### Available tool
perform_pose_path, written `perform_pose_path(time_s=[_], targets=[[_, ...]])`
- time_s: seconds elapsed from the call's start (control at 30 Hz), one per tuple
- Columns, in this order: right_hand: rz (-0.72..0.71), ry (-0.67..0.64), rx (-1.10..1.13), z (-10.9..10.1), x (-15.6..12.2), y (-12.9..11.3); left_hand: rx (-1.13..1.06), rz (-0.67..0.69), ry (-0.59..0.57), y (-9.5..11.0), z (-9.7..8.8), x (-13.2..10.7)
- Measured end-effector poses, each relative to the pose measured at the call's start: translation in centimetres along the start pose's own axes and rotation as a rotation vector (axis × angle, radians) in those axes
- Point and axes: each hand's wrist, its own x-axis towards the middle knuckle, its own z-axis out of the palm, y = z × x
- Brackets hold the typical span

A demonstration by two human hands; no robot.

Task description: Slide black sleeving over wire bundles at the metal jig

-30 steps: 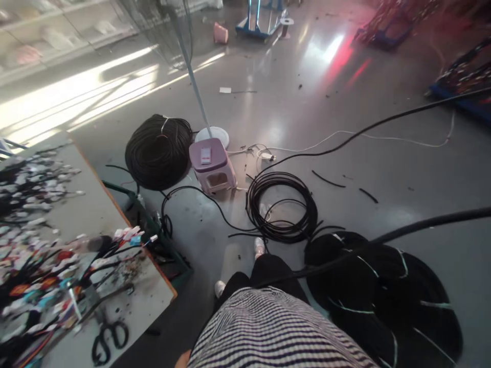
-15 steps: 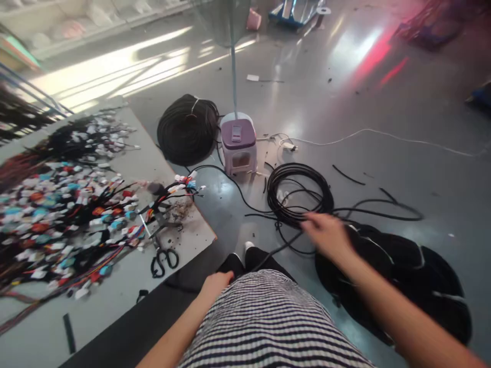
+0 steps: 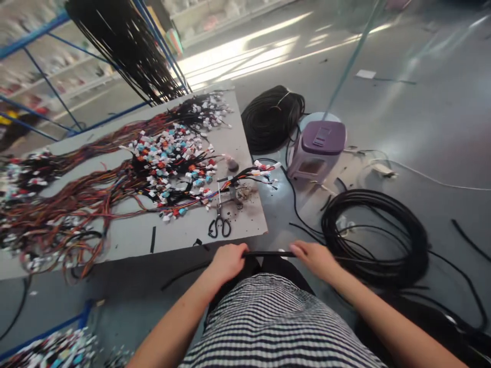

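Observation:
A length of black tubing (image 3: 267, 253) runs straight between my two hands, in front of my body. My left hand (image 3: 229, 260) is closed around it, and a loose tail of the tubing hangs out to the left, below the table edge. Closed on the same tubing, my right hand (image 3: 314, 258) is a short way to the right. Beyond that hand a black coil (image 3: 416, 240) lies on the floor. On the table, just ahead of my left hand, lies a pair of black-handled scissors (image 3: 220, 225).
A grey table (image 3: 134, 235) at left carries wire harnesses (image 3: 172, 153) with white, blue and orange connectors. A purple-topped stool (image 3: 322, 138) stands on the floor beside another black coil (image 3: 268, 120). A blue rack (image 3: 49, 87) holding black strands stands behind the table.
My view has swung left. My right hand has come in from the floor coil toward my left hand and now grips the tubing, which is stretched between them.

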Motion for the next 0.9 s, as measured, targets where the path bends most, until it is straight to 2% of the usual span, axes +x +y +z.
perform_pose_path(time_s=[0.07,0.1,0.17,0.23,0.3,0.4,0.5,0.57,0.67,0.7,0.77,0.83,0.9], targets=[[-0.145,-0.086,0.135,1.8,1.8,-4.8,0.019,0.071,0.011,0.2,-0.4,0.4],[-0.201,-0.099,0.193,2.5,2.6,-6.5,0.013,0.084,0.029,-0.6,-0.7,0.6],[-0.236,-0.071,0.273,3.2,3.9,-8.4,-0.026,0.059,0.065,-4.1,-1.5,0.7],[-0.190,-0.027,0.302,3.9,4.7,-9.2,-0.064,0.016,0.087,-8.9,-2.4,0.8],[-0.146,-0.002,0.296,5.3,5.5,-10.5,-0.065,0.033,0.072,-13.0,-3.0,0.9],[-0.190,-0.010,0.263,8.5,7.3,-15.1,-0.086,0.199,0.009,-16.0,-3.5,1.0],[-0.198,0.026,0.214,10.7,8.9,-19.1,-0.287,0.341,-0.043,-18.3,-4.6,1.0],[-0.136,0.103,0.204,10.9,9.2,-19.6,-0.537,0.366,-0.081,-20.8,-5.7,1.2],[-0.076,0.215,0.230,10.3,8.9,-18.5,-0.909,0.386,-0.142,-24.3,-6.9,2.0],[-0.068,0.242,0.232,10.2,8.8,-18.1,-0.999,0.378,-0.138,-24.8,-7.0,2.3],[-0.069,0.283,0.220,10.5,9.1,-18.0,-1.081,0.346,-0.085,-24.4,-6.6,2.8],[-0.104,0.278,0.207,11.3,9.9,-18.8,-1.061,0.381,-0.028,-22.6,-5.8,3.1],[-0.168,0.233,0.203,11.9,11.2,-19.5,-0.970,0.505,-0.018,-20.4,-5.1,3.6]])
